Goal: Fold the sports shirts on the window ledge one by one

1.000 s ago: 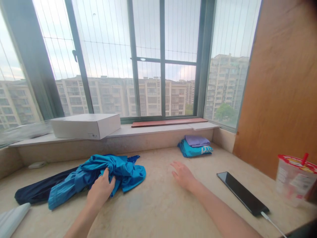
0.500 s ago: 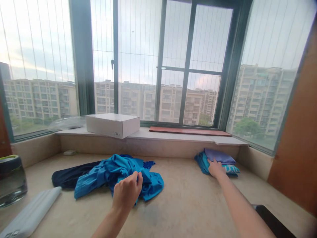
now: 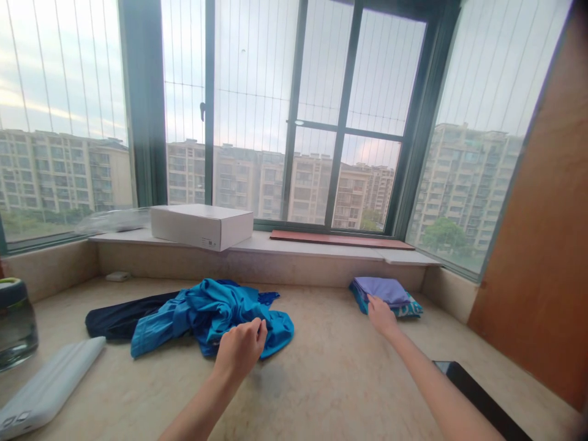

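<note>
My left hand (image 3: 243, 346) is closed in a fist at the front of a crumpled blue garment (image 3: 202, 309). Its fingertips face away from me, so whether cloth is pinched in them is hidden. A dark navy garment (image 3: 124, 318) sticks out from the left of the blue one. On the right, my right hand (image 3: 380, 313) has its fingertips gathered at the front left edge of a folded purple cloth (image 3: 383, 289). This cloth lies on top of a folded turquoise cloth (image 3: 411, 308) with white lettering.
A white box (image 3: 202, 226) and a reddish board (image 3: 340, 239) rest on the window ledge (image 3: 303, 248). At the left are a water bottle (image 3: 16, 324), a white phone-like object (image 3: 55, 376) and a small white item (image 3: 118, 276). A black object (image 3: 478, 398) lies beside my right forearm.
The view has turned slightly right. My right hand has shifted to the purple cloth's edge, and that cloth now covers more of the turquoise one. The left hand stays closed at the blue garment.
</note>
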The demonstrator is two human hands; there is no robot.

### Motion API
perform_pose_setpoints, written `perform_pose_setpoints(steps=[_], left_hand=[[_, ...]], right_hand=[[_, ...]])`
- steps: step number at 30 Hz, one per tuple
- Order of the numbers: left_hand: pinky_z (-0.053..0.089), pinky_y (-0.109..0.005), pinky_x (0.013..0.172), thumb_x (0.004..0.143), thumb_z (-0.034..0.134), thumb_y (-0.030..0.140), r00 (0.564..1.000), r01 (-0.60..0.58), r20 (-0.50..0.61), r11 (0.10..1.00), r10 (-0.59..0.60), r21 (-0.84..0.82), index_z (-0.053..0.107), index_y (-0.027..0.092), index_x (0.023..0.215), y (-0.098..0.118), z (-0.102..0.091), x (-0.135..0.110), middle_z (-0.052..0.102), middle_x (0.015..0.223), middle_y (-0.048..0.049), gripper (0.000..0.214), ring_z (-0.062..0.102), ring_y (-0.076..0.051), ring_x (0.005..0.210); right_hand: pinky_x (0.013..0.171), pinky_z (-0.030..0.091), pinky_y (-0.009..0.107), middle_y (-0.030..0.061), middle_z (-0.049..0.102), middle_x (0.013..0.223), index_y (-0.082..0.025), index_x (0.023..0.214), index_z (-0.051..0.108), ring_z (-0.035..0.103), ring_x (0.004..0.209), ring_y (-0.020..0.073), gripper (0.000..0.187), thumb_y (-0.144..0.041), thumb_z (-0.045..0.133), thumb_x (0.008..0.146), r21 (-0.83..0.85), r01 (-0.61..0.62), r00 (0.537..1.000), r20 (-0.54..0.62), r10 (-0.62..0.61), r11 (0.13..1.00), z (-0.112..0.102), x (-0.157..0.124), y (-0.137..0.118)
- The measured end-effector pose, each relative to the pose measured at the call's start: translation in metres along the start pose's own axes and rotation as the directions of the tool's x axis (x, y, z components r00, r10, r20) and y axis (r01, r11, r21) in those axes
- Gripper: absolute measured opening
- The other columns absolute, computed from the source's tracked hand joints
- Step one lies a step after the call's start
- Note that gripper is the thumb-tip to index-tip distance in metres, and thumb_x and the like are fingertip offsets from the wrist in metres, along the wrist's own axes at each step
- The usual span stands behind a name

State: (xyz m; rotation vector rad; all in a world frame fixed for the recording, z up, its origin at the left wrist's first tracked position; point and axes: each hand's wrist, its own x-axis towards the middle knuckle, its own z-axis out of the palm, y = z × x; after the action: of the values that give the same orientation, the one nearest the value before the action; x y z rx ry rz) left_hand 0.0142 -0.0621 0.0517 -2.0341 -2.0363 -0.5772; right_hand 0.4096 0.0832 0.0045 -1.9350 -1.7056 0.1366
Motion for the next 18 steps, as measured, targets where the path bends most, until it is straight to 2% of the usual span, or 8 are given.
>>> perform_pose_setpoints(steps=[4,6,8,9,12,15,16,18], left_hand=[[0.042,-0.029,0.058,0.101,0.036,0.032,0.994,-0.107,0.009,0.99,0.108,-0.095,0.069,0.019,0.077,0.003,0.006,-0.002,0.075,0.074,-0.0104,0.042,0.074,-0.029,0.072],[0.048,-0.03,0.065,0.102,0.037,0.033,0.978,-0.201,0.006,0.959,0.206,-0.202,0.07,0.02,0.081,0.006,0.011,-0.005,0.076,0.077,-0.0096,0.042,0.074,-0.027,0.076],[0.053,-0.032,0.078,0.1,0.042,0.035,0.957,-0.283,-0.035,0.9,0.288,-0.331,0.073,0.02,0.101,0.011,0.018,-0.008,0.077,0.092,-0.0102,0.035,0.074,-0.027,0.088],[0.054,-0.034,0.086,0.098,0.046,0.037,0.947,-0.314,-0.063,0.868,0.315,-0.384,0.07,0.02,0.115,0.014,0.023,-0.01,0.077,0.104,-0.0114,0.034,0.073,-0.027,0.098],[0.05,-0.043,0.104,0.09,0.06,0.039,0.925,-0.37,-0.108,0.8,0.364,-0.473,0.049,0.019,0.147,0.024,0.034,-0.017,0.063,0.137,-0.0166,0.061,0.061,-0.032,0.124],[0.044,-0.048,0.111,0.084,0.067,0.038,0.922,-0.364,-0.091,0.761,0.377,-0.537,0.038,0.018,0.155,0.035,0.036,-0.023,0.053,0.147,-0.0189,0.079,0.052,-0.034,0.134],[0.043,-0.048,0.111,0.083,0.068,0.038,0.924,-0.354,-0.086,0.744,0.374,-0.567,0.04,0.019,0.153,0.038,0.034,-0.024,0.053,0.147,-0.0184,0.078,0.051,-0.034,0.134],[0.045,-0.046,0.109,0.087,0.063,0.038,0.925,-0.331,-0.08,0.686,0.372,-0.648,0.055,0.02,0.143,0.045,0.029,-0.025,0.061,0.139,-0.016,0.06,0.057,-0.034,0.128]], right_hand=[[0.09,0.054,0.034,0.0133,0.074,0.117,-0.011,0.132,0.066,0.07,0.109,0.0267,0.053,-0.033,0.035,0.096,0.255,0.029,0.999,-0.05,-0.017,0.967,0.004,-0.028,-0.033],[0.08,0.057,0.033,0.01,0.079,0.101,-0.013,0.128,0.069,0.074,0.093,0.0259,0.052,-0.042,0.043,0.093,0.434,0.051,0.998,-0.06,-0.028,0.899,0.008,-0.048,-0.056],[0.074,0.057,0.035,0.0096,0.079,0.088,-0.014,0.119,0.075,0.074,0.083,0.027,0.05,-0.048,0.061,0.085,0.724,0.069,0.998,-0.059,-0.039,0.686,0.009,-0.072,-0.082],[0.068,0.057,0.034,0.0085,0.079,0.08,-0.015,0.113,0.077,0.073,0.076,0.0262,0.05,-0.05,0.069,0.079,0.808,0.058,0.998,-0.03,-0.057,0.586,0.007,-0.084,-0.094],[0.052,0.05,0.027,0.0032,0.072,0.065,-0.017,0.098,0.081,0.063,0.055,0.0168,0.045,-0.051,0.082,0.069,0.956,-0.034,0.984,0.083,-0.158,0.291,-0.006,-0.116,-0.122],[0.044,0.044,0.022,-0.0004,0.068,0.062,-0.018,0.092,0.08,0.052,0.044,0.009,0.04,-0.047,0.087,0.066,0.979,-0.201,0.959,0.201,-0.199,0.017,-0.02,-0.135,-0.133],[0.043,0.044,0.022,-0.0006,0.068,0.063,-0.018,0.091,0.079,0.051,0.043,0.0079,0.038,-0.045,0.089,0.066,0.97,-0.24,0.952,0.226,-0.206,-0.046,-0.024,-0.137,-0.133],[0.045,0.046,0.022,0.0001,0.07,0.067,-0.018,0.092,0.079,0.053,0.044,0.0076,0.036,-0.042,0.09,0.066,0.954,-0.272,0.945,0.241,-0.22,-0.124,-0.027,-0.138,-0.132]])
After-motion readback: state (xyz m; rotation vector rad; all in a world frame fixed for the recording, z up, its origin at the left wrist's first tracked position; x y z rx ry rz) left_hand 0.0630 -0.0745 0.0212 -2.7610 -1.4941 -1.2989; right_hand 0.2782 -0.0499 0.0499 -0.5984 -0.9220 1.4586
